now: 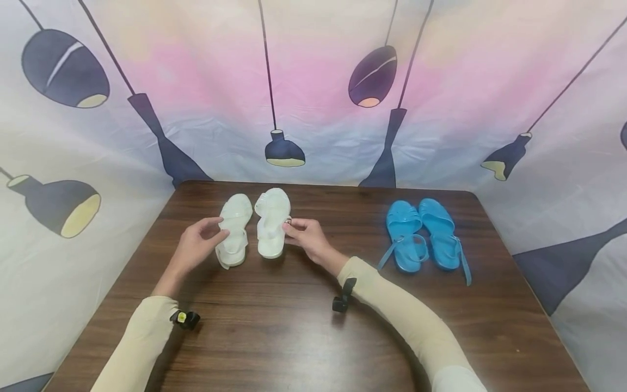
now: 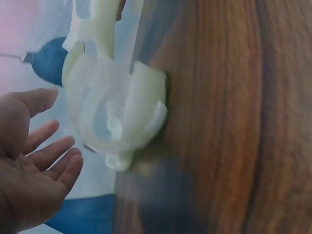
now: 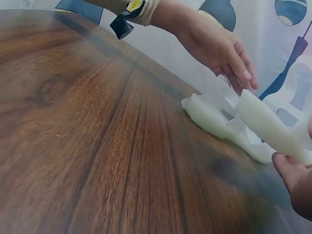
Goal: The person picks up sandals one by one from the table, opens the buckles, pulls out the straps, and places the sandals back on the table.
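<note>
Two pale white sandals are side by side near the table's back edge. My right hand [image 1: 311, 239] pinches the right white sandal [image 1: 271, 242] at its right side; in the right wrist view that sandal [image 3: 265, 124] is tilted and lifted off the wood, with the thumb against it. Beside the left white sandal [image 1: 237, 208] is my left hand [image 1: 192, 246], fingers relaxed. The left wrist view has a gap between the left hand [image 2: 41, 165] and this sandal's strapped heel [image 2: 144, 107]. The right hand's far fingers are mostly hidden.
A pair of blue sandals, one left [image 1: 404, 218] and one right [image 1: 441, 228], lies on the right of the brown wooden table [image 1: 274, 326], their ankle straps loose. A cloth backdrop [image 1: 313, 81] printed with lamps hangs behind and around the table.
</note>
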A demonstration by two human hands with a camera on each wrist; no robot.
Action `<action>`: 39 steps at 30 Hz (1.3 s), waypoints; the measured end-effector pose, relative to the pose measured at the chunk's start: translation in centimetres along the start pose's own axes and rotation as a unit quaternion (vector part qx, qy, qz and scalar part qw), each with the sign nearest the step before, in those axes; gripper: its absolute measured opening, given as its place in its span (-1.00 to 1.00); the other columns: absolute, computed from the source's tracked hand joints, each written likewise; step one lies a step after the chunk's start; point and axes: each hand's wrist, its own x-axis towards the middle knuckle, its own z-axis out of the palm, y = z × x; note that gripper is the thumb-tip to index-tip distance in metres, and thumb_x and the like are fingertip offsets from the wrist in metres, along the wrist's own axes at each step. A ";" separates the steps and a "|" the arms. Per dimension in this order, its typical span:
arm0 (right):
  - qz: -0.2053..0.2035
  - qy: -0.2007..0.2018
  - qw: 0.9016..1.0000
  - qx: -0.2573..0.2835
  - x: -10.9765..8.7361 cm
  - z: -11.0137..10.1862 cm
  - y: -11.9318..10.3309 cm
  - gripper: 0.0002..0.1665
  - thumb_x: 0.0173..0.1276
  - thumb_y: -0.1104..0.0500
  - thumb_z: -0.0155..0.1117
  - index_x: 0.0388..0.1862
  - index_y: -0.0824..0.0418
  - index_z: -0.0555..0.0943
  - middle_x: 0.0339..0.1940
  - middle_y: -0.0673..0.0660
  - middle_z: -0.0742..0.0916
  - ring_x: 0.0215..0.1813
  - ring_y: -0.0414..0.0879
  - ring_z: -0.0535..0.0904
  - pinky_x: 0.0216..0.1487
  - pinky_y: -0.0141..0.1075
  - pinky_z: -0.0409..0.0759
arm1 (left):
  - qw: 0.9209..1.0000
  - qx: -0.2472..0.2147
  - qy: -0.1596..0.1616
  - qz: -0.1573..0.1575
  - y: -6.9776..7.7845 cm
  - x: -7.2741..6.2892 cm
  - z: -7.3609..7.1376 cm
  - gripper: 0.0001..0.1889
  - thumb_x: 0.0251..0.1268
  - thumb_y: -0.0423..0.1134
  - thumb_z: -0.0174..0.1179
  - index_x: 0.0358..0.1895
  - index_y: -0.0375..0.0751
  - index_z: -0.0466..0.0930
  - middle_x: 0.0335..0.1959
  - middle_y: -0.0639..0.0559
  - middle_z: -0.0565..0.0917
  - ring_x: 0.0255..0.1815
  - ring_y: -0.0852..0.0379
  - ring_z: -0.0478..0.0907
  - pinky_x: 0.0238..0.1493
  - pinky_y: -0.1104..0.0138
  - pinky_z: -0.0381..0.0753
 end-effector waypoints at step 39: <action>0.010 -0.015 0.980 -0.198 2.0 1.4 1.9 -0.70 0.49 0.20 0.32 0.02 0.42 0.68 0.14 0.23 0.72 0.12 -0.03 0.68 0.00 -0.30 0.71 | 0.986 -0.021 -0.098 -0.136 -1.7 0.3 0.9 -0.13 0.56 0.30 -0.09 0.45 -0.54 0.27 0.40 -0.51 0.39 0.40 -0.34 0.38 0.41 -0.16 0.35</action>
